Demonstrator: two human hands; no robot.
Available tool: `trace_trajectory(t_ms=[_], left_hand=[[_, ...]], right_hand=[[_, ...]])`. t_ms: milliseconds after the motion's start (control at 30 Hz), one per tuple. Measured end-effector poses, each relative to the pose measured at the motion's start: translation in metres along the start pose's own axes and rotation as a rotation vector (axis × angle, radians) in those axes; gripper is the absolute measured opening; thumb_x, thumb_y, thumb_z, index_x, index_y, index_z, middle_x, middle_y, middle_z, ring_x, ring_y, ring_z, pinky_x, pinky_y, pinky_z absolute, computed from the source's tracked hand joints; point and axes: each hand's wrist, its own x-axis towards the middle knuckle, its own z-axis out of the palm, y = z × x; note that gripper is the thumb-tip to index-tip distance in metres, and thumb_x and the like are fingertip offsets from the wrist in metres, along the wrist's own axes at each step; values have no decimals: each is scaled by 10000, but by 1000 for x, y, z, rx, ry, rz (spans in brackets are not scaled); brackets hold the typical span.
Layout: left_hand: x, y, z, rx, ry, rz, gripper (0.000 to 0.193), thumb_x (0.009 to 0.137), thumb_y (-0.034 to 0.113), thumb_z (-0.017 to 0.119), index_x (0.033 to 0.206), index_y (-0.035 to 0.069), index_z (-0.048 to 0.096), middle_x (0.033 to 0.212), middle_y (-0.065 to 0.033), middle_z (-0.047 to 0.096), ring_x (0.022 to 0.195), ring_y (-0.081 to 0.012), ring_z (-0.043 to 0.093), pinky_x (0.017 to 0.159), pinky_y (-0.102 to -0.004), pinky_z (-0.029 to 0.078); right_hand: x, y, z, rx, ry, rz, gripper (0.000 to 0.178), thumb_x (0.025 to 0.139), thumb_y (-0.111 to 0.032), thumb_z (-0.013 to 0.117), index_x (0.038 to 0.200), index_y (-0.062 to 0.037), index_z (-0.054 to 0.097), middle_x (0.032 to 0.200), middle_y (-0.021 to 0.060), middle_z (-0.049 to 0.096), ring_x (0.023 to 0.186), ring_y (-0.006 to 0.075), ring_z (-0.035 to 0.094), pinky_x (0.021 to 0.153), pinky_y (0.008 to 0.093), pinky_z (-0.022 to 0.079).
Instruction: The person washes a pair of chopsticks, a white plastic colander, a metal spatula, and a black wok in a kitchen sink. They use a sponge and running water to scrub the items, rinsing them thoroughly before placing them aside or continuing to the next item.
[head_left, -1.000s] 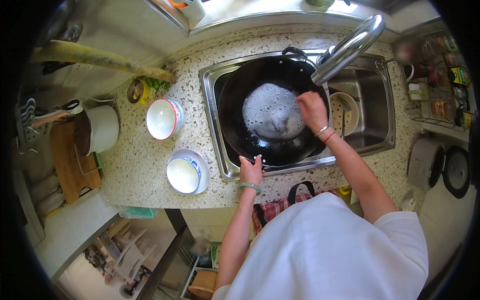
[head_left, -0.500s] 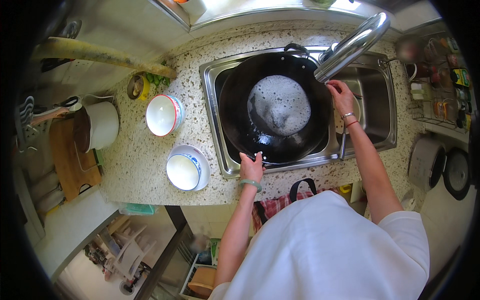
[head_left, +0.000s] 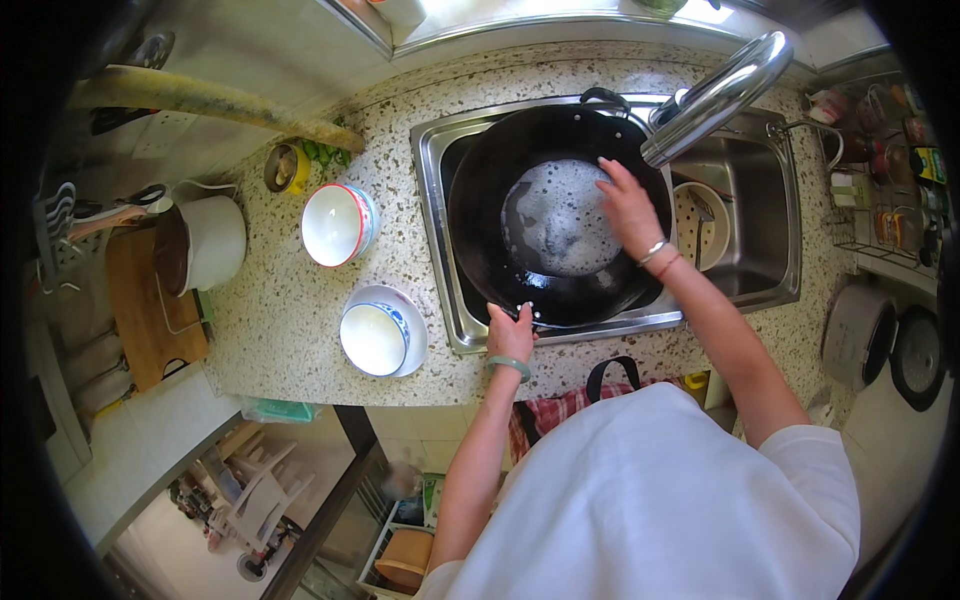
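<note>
In the head view, the wok (head_left: pixel 475 220) sits in the sink (head_left: pixel 433 190) with foamy water (head_left: pixel 560 220) inside it, and the left hand (head_left: pixel 511 332) grips its near edge. The right hand (head_left: pixel 630 212), fingers loosely extended, is over the wok's right side; whether it touches the foam, I cannot tell. Left of the wok stands a red-rimmed bowl (head_left: pixel 332 226); upper right is the faucet (head_left: pixel 722 98).

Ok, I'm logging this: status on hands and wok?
Left hand gripping wok at near edge. Right hand over suds, contact unclear. Faucet beside right rim.
</note>
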Motion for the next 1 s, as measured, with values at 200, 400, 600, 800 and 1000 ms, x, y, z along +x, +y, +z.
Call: trace_trajectory(t_ms=[200,400,600,800,1000], left_hand=[[2,-3,0,2,14,7,319,874,176,649,1043,-6,448,777,-108,659,491,-199,630,423,-307,506],[1,-3,-1,31,0,-24,327,878,194,643,1046,-9,448,774,-112,663,488,-201,634,436,-321,507],[2,-10,1,127,-7,-26,487,891,380,610,1082,-33,436,687,-152,663,549,-262,663,553,-406,512],[9,-19,5,135,58,26,343,875,239,652,994,-7,446,753,-140,665,505,-227,649,459,-338,511],[8,-19,5,155,8,17,468,889,386,603,1027,-28,434,664,-164,658,609,-315,671,617,-438,516]], right_hand=[[-44,-73,62,41,-364,54,584,861,-248,636,1340,8,423,1419,231,389,1320,383,359,1086,456,322],[-95,-86,57,2,-456,-58,533,913,-215,543,1374,6,393,1452,193,369,1386,367,290,1117,478,264],[-52,-92,82,69,-536,-2,446,906,-134,494,1326,13,451,1423,178,416,1301,339,401,1080,470,318],[-80,-99,68,217,-475,-149,428,884,-61,471,1304,17,485,1435,163,419,1346,327,377,1080,451,338],[-47,-94,91,259,-363,-91,460,854,-56,502,1312,-10,495,1433,140,424,1302,316,426,1058,442,360]])
